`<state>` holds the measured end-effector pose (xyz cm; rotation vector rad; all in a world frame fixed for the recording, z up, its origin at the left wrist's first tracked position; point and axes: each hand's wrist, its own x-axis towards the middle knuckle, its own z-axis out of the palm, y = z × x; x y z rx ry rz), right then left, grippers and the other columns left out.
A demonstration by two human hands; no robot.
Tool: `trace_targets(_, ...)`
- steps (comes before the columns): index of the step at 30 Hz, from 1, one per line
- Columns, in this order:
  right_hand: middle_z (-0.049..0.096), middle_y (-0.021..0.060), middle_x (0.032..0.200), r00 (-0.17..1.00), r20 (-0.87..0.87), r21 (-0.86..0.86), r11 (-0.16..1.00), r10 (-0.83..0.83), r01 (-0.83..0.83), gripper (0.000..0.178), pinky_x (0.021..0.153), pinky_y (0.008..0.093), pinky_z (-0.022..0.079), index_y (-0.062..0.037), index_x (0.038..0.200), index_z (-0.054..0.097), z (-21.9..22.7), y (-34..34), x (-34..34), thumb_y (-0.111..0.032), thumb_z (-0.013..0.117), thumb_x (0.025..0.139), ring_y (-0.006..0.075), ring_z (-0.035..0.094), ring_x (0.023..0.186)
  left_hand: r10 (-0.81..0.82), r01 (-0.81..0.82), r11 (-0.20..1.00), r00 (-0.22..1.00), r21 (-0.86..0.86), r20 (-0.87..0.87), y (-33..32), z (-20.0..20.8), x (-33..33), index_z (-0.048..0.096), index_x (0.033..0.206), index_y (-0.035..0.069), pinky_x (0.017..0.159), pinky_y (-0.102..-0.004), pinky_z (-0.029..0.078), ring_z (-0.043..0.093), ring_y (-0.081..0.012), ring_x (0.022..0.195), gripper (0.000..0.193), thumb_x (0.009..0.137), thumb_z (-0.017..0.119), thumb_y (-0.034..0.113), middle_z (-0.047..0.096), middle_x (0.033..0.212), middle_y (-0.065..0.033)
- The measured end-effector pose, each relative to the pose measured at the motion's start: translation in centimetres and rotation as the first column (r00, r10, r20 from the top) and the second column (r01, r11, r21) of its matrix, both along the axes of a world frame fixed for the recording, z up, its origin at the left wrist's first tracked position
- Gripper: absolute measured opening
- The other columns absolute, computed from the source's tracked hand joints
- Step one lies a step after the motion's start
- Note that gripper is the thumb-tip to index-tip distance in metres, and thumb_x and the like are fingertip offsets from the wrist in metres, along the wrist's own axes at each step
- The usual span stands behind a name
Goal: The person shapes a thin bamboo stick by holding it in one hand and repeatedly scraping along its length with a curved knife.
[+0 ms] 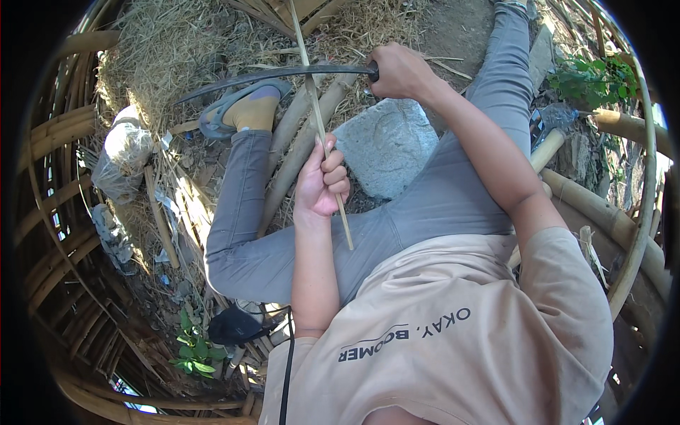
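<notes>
Looking like rural outdr. work spot: bamboo framing [67, 134] is lining both sides, straw [166, 53] is covering pt. of dirt ground [457, 28], plants [595, 79] are growing nr. edges.

Pale stone block [388, 152], heap of dry straw [166, 60], crumpled plastic bag [122, 163] at left, leafy green plant [595, 79] at upper right
</notes>
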<state>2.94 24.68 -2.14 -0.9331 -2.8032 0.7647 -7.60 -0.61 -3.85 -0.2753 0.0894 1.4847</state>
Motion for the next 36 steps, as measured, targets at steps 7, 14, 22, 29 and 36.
trace_targets(7,0.069,0.0229,0.078,0.987,0.024,-0.043,0.987,-0.157,0.158,0.032,0.077,0.0462,0.056,-0.0008,0.088,0.074,-2.0,2.4,-0.3,-0.016,0.069,0.060,0.0385,0.069,0.080,-0.013,0.010,0.999,0.998,-0.038,-0.059,0.0,0.1,0.1,0.041,0.103,0.012,0.040,-0.0195,0.016,0.018,-0.0033,0.047,0.022,0.110,0.031,0.030,0.023,0.065,0.0058)
trace_targets(14,0.069,0.0237,0.079,1.000,0.000,0.015,1.000,0.024,-0.024,0.024,0.076,0.0471,0.056,0.0016,0.078,0.070,-0.3,0.9,-0.7,-0.020,0.069,0.067,0.0401,0.069,0.081,-0.040,-0.001,0.985,0.972,-0.173,-0.233,0.1,0.4,-0.4,0.041,0.102,0.014,0.040,-0.0196,0.015,0.017,-0.0029,0.047,0.024,0.110,0.033,0.034,0.022,0.064,0.0068)
trace_targets(22,0.071,0.0221,0.085,0.990,0.080,0.053,0.992,0.114,-0.118,0.029,0.079,0.0456,0.057,0.0026,0.084,0.069,2.7,0.3,-1.5,-0.020,0.069,0.066,0.0381,0.070,0.085,-0.096,-0.039,0.948,0.912,-0.316,-0.398,0.4,2.1,0.7,0.043,0.100,0.014,0.039,-0.0198,0.014,0.017,-0.0022,0.047,0.026,0.109,0.035,0.037,0.022,0.063,0.0076)
trace_targets(29,0.070,0.0247,0.087,0.998,0.056,0.104,0.995,0.003,-0.009,0.030,0.081,0.0465,0.057,0.0036,0.084,0.069,1.3,3.0,-3.5,-0.020,0.069,0.066,0.0388,0.070,0.088,-0.103,-0.056,0.938,0.897,-0.343,-0.429,0.4,2.3,0.6,0.044,0.100,0.014,0.039,-0.0196,0.014,0.017,-0.0018,0.046,0.028,0.109,0.036,0.039,0.022,0.062,0.0078)
trace_targets(36,0.070,0.0250,0.087,0.978,0.116,0.166,0.967,0.173,-0.191,0.030,0.079,0.0462,0.058,0.0034,0.085,0.069,2.2,1.6,-3.9,-0.020,0.069,0.066,0.0389,0.070,0.085,-0.086,-0.049,0.943,0.919,-0.329,-0.384,-0.3,2.2,1.0,0.044,0.099,0.014,0.039,-0.0193,0.014,0.017,-0.0017,0.047,0.028,0.109,0.035,0.038,0.023,0.063,0.0079)
